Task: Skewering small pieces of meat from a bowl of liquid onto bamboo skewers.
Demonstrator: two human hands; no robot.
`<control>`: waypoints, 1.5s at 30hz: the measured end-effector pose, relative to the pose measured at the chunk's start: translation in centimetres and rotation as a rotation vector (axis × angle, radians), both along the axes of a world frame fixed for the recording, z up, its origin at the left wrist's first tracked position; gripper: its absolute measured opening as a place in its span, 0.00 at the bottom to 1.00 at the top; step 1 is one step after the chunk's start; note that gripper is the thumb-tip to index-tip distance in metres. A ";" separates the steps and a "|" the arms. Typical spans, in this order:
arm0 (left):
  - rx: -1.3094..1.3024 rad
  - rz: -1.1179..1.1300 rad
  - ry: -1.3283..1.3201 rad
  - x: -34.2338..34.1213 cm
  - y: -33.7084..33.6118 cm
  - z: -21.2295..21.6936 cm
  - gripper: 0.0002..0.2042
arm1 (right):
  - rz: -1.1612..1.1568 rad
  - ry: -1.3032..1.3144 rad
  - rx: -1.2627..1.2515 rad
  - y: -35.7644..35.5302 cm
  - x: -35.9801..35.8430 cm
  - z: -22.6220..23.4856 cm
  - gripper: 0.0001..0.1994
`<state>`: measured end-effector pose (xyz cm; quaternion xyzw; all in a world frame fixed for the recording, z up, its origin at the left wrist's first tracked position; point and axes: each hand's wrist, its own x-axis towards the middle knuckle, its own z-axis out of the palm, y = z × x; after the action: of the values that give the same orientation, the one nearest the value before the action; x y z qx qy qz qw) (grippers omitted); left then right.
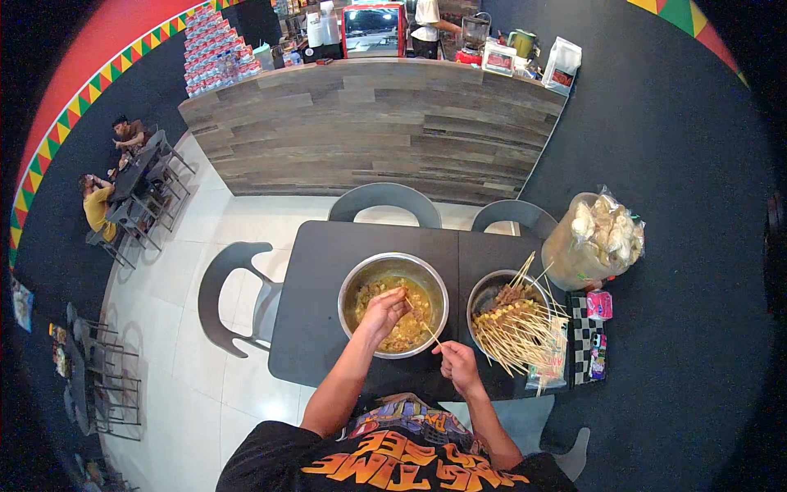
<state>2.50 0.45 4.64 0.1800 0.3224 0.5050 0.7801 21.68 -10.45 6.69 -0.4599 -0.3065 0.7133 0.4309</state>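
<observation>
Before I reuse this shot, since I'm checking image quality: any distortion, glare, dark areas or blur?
Head view: fisheye distortion arches the top edge of the wooden counter; same view, glare on the pale floor toward lower left, corners nearly black; head view again, left hand and right hand show no obvious motion blur.

Black table (308, 316): open tabletop, left of center.
Gap between bowls (410, 267), center: narrow, right hand (459, 366) at lower end.
Skewers (515, 334): fanned across the way, right of center.
Bulky container (567, 250): rises farther right.
</observation>
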 end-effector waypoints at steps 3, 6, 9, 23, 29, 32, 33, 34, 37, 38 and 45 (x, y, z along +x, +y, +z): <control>-0.021 0.041 -0.001 0.2 -0.2 0.2 0.06 | -0.008 -0.002 0.009 -0.1 -0.3 -0.2 0.10; -0.066 0.107 -0.043 0.7 -0.3 -0.1 0.07 | -0.017 -0.016 0.024 0.0 -0.8 -0.2 0.10; -0.090 0.137 -0.031 1.0 -0.6 0.3 0.07 | -0.032 -0.038 0.035 0.0 -1.3 -0.5 0.10; -0.134 0.046 -0.039 -0.9 0.5 0.9 0.10 | -0.040 -0.143 0.123 0.7 -1.7 -0.8 0.10; 0.001 -0.002 0.245 -1.6 1.4 1.0 0.06 | 0.012 -0.133 0.104 1.1 -0.9 -0.7 0.10; 0.016 0.011 0.215 -1.5 1.7 0.2 0.06 | 0.016 -0.130 0.076 1.1 -0.7 -0.6 0.10; 0.019 0.005 0.181 -1.4 1.7 0.0 0.07 | 0.012 -0.128 0.079 1.1 -0.7 -0.5 0.10; 0.019 0.004 0.181 -1.3 1.8 -0.2 0.07 | 0.008 -0.126 0.083 1.0 -0.6 -0.5 0.10; -0.005 0.040 0.149 -0.8 1.8 -0.4 0.07 | 0.011 -0.120 0.081 1.1 -0.4 -0.6 0.10; 0.000 0.033 0.150 -0.7 1.8 -0.3 0.08 | 0.010 -0.121 0.080 1.1 -0.4 -0.6 0.10; -0.076 0.064 -0.026 -0.3 1.3 -0.5 0.11 | -0.019 -0.161 0.090 1.3 -1.1 -0.6 0.10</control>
<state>2.24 1.71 4.14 0.1333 0.3366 0.5196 0.7739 20.57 -9.17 6.06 -0.4991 -0.3673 0.6554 0.4319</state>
